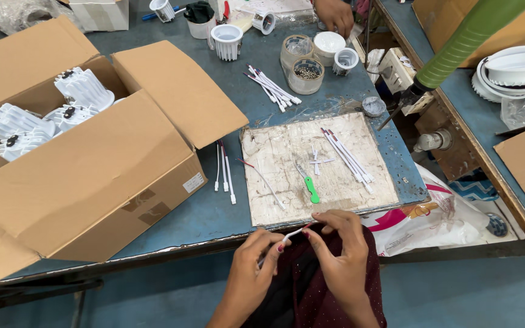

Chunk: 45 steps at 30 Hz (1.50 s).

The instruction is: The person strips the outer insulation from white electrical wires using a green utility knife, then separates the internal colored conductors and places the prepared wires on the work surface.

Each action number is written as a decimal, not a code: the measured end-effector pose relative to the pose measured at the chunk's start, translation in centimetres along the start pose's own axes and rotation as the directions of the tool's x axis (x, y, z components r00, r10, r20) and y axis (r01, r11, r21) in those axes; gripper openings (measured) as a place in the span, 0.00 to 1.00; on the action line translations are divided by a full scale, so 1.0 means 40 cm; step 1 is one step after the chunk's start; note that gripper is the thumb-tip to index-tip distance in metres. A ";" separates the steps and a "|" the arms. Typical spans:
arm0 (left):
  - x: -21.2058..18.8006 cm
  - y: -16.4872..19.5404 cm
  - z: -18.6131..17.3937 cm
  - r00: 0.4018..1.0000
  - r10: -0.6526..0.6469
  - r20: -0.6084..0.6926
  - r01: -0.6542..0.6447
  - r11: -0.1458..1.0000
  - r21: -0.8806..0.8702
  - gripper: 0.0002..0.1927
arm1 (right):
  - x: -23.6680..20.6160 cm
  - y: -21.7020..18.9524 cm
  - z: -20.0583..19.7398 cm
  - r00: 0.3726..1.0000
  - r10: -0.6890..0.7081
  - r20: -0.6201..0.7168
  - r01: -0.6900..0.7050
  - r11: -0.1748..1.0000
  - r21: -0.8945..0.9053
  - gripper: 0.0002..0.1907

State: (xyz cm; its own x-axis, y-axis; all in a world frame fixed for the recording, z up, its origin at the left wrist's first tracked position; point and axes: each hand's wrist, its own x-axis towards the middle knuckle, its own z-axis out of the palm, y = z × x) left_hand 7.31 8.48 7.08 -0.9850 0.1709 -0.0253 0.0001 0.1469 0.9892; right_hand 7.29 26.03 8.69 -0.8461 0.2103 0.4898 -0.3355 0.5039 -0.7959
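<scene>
Both hands are pinched on one thin white wire (pixel 291 233), down at the near edge of the table. The left hand (pixel 252 267) nips its lower end between thumb and fingertips; the right hand (pixel 338 249) closes on the upper end, where a bit of red shows. How much wire runs between them is hard to say, since fingers cover most of it. The wrists drop out of the bottom of the picture over dark maroon cloth.

Just beyond the knuckles lies a worn, cracked work board (pixel 317 167). On it sits a small green-handled tool (pixel 310 186), its tip too fine to make out, with a bundle of white wires (pixel 347 157) to its right. Left of the board, three more white wires (pixel 225 173) lie on the blue table (pixel 214 212).

Further left an open cardboard box (pixel 86 152) holds white finned housings (pixel 37 115), half hidden by its flaps. At the far end, jars (pixel 305 73) of small metal bits, and another person's hand (pixel 334 15), cut off by the top edge. A green hose-like tube (pixel 469 36) slants in from the upper right.
</scene>
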 end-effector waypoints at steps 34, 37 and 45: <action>-0.015 -0.100 0.022 0.995 0.022 0.092 0.029 0.854 -0.520 0.10 | -0.057 -0.071 0.043 0.990 -0.127 0.057 0.126 0.992 0.021 0.06; -0.014 -0.102 0.025 0.996 0.019 0.093 0.032 0.857 -0.515 0.09 | -0.064 -0.064 0.052 0.993 -0.099 0.060 0.097 0.994 0.044 0.04; -0.016 -0.086 0.019 0.994 0.082 0.075 -0.039 0.889 -0.457 0.07 | -0.044 -0.013 0.025 0.964 0.098 0.249 -0.144 0.974 0.174 0.10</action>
State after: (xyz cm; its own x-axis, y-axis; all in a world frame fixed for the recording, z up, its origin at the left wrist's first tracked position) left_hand 8.08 8.60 3.57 -0.9660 0.2545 0.0449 -0.0406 -0.3211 0.9462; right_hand 8.52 24.57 7.88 -0.9512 0.0436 0.3056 -0.2772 0.3148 -0.9078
